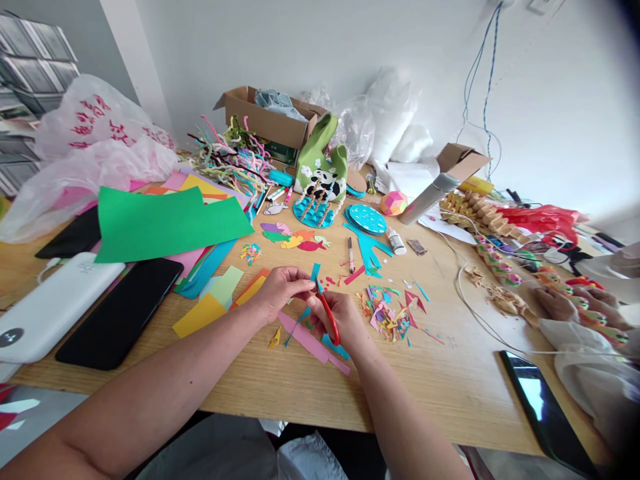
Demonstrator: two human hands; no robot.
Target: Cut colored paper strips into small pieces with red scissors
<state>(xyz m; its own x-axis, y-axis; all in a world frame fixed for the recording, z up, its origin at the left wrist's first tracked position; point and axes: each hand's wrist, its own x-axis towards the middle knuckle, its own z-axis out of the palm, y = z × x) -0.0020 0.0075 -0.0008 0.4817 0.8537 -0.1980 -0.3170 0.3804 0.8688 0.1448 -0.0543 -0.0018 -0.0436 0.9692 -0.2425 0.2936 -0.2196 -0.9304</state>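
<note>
Found left hand pinched on a small blue paper piece. Found right hand closed around red-handled scissors, directed away from the body and set at the blue paper piece, between both hands. Unable to tell the exact opening of the scissors.

Observed pink paper strips directly beneath the hands, flat on the counter, with a yellow scrap below the left hand. Noted a heap of multicoloured paper clippings near the right hand, on its right. Recorded a marker just beyond the hands, followed by a blue paper offcut and a white bottle farther out to the right.

Logged fish cutouts ahead of the hands, backed by a green panda bag. Listed well left of the left hand: green paper sheets, a black phone and a white power bank. Sighted a co-worker's hand well apart, far right of the right hand.
</note>
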